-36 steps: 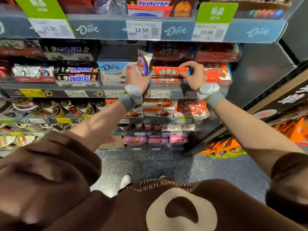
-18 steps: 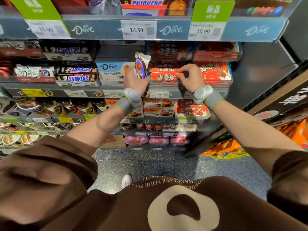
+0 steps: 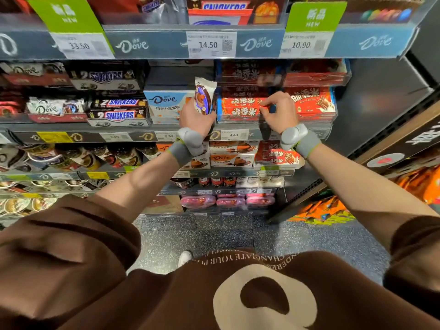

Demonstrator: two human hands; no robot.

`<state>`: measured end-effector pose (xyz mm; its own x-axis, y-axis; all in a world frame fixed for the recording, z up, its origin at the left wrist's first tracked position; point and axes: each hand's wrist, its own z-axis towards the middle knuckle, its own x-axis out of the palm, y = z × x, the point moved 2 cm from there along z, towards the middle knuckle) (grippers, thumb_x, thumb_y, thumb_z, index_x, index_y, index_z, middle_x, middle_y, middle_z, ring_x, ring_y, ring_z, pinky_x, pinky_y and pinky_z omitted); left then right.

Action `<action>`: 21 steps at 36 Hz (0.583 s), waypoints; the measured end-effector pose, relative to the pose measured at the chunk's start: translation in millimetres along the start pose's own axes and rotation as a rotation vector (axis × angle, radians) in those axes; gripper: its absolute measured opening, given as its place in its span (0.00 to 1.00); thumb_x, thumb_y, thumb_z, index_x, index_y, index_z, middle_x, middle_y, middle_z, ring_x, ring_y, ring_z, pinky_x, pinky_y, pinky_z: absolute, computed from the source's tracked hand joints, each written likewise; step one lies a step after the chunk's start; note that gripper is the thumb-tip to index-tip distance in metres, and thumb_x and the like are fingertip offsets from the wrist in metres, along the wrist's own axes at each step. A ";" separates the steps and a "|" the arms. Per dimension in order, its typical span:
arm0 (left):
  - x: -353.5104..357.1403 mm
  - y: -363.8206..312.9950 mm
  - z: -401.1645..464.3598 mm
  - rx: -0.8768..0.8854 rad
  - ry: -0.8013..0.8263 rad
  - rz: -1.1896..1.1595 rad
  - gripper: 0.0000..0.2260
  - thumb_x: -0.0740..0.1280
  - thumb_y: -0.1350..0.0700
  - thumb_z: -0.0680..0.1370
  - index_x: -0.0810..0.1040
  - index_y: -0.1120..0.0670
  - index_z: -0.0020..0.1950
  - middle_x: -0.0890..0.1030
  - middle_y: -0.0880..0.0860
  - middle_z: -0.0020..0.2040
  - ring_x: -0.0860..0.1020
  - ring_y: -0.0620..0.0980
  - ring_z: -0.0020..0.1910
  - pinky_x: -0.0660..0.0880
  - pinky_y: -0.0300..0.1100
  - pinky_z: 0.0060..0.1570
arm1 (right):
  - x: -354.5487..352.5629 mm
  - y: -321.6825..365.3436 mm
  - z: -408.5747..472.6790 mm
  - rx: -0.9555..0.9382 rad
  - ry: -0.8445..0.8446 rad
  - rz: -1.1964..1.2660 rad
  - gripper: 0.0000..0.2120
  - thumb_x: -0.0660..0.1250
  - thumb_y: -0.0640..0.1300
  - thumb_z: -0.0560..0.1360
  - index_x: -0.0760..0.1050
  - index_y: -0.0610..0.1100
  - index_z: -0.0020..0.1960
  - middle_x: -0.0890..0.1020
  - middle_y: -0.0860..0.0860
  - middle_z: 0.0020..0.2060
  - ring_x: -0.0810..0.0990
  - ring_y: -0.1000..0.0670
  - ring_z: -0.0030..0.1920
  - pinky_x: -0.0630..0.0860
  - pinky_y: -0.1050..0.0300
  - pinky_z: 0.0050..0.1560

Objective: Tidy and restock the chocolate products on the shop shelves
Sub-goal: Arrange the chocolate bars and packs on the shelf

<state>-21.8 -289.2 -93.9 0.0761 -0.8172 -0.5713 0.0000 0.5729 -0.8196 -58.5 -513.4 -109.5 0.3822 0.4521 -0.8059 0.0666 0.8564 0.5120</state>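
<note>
Hands up at the middle shelf [image 3: 71, 129] now. Left hand [image 3: 194, 119] grips a chocolate pack [image 3: 204, 95], fingers curled round its lower half; the pack stands upright, its crimped white top poking above the hand, right in front of the seam between the blue Dove box [image 3: 164, 103] and the red bars [image 3: 240, 107]. Right hand [image 3: 279, 110] sits on the right end of those red bars, fingers curled down onto the wrappers and pinching at the top one; how firm that pinch is, hard to tell from this angle. Red bars lie stacked flat in their clear tray, front edge at the shelf lip, above the 4.49 tag [image 3: 233, 135]. Just right of the hand, a second red stack [image 3: 314, 101] fills the next tray. Snickers bars [image 3: 119, 110] sit well to the left of the Dove box. Grey wristbands on both arms, brown sleeves pushed up.
</note>
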 end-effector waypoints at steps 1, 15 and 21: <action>0.7 1.5 0.8 -0.003 -0.002 -0.007 0.09 0.73 0.56 0.70 0.74 0.54 0.46 0.77 0.48 0.42 0.77 0.49 0.42 0.73 0.38 0.42 | -0.5 0.7 -1.0 0.008 -0.009 -0.004 0.06 0.68 0.41 0.74 0.81 0.41 0.47 0.81 0.44 0.48 0.77 0.42 0.51 0.72 0.50 0.56; -63.6 55.8 16.2 0.022 0.062 -0.115 0.14 0.73 0.50 0.72 0.79 0.60 0.48 0.83 0.54 0.44 0.80 0.51 0.43 0.78 0.43 0.45 | 33.0 77.7 -29.9 0.033 -0.159 -0.039 0.07 0.62 0.41 0.73 0.77 0.38 0.42 0.79 0.40 0.42 0.75 0.40 0.48 0.66 0.51 0.51; -105.6 97.3 25.0 0.078 0.155 -0.080 0.11 0.72 0.49 0.71 0.77 0.56 0.41 0.82 0.51 0.37 0.79 0.49 0.36 0.76 0.40 0.39 | 64.9 122.5 -56.3 0.095 -0.182 0.036 0.06 0.62 0.37 0.74 0.77 0.37 0.43 0.80 0.41 0.43 0.75 0.41 0.49 0.65 0.56 0.48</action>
<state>-4.9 -145.5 -112.2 -0.0822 -0.8568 -0.5091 0.0773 0.5038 -0.8604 -77.4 -365.1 -115.8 0.5453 0.4220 -0.7243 0.1334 0.8093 0.5720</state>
